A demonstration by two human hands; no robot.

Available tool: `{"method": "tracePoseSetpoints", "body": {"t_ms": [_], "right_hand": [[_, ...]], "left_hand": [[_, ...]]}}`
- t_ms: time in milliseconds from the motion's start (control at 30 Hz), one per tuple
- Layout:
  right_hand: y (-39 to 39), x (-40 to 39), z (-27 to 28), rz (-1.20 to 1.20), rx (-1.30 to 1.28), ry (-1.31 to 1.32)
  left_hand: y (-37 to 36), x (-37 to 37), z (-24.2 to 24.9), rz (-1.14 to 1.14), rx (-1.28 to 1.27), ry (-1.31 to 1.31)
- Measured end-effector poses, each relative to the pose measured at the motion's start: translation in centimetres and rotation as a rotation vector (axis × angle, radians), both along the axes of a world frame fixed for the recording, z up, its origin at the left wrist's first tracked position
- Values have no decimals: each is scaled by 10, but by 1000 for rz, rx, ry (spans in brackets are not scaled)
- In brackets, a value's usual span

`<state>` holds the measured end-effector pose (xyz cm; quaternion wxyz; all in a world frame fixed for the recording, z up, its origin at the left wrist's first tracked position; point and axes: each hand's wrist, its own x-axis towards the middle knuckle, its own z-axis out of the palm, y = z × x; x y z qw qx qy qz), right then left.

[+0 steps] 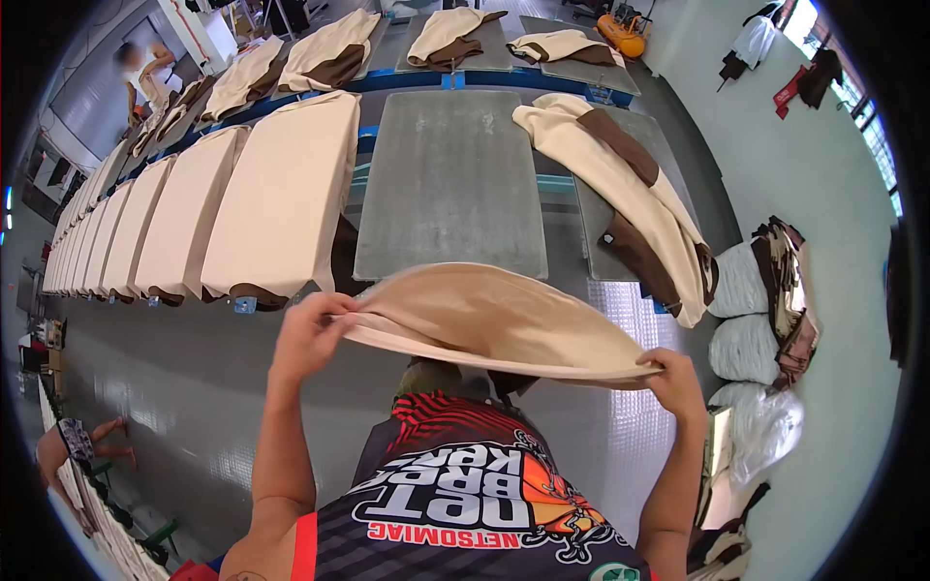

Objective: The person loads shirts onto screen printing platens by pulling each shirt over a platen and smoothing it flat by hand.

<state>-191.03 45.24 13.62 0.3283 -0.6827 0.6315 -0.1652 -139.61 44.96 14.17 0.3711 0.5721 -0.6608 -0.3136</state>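
Stretched between my two hands is a beige shirt (494, 310), its lower opening spread wide and facing me. My left hand (315, 329) pinches the left end of the edge. At the right end, my right hand (670, 376) grips the same edge between thumb and fingers. The fabric bows upward in the middle and its far side is a little blurred. Just beyond it lies a grey flat board (450, 184), whose near edge the shirt partly overlaps in view. Most of the shirt's lower part is hidden.
Left of the board, a row of boards carries beige shirts (281, 194) pulled over them. A beige and brown shirt (630, 194) lies loosely on the right board. Plastic-wrapped bundles (744, 349) stand by the right wall. Another person (150, 77) is at the far left.
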Motion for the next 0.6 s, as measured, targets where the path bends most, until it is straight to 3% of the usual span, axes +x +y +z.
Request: {"method": "tracePoseSetpoints", "body": {"t_ms": [100,200,300,367,400,433,500,567,600], "right_hand": [[4,5,9,35,-49,-69],[2,12,15,21,-40,-89],[2,6,15,26,-42,-72],[0,8,19,15,7,-87],[-1,10,20,6,53,-100],[-2,14,15,10,58,-98],[-7,21,-11,1,74,-137],[-16,29,-53,90,20,-14],[-21,33,-78,176,-32,110]], "left_hand": [[8,17,5,76,37,95],[10,29,8,133,131,-125],[14,51,11,77,183,-124],[18,67,15,-108,195,11],[18,69,24,-150,374,48],[16,72,21,-146,378,51],[13,81,3,-203,731,16],[5,87,-35,-173,683,-51],[0,86,-52,-154,570,-336]]}}
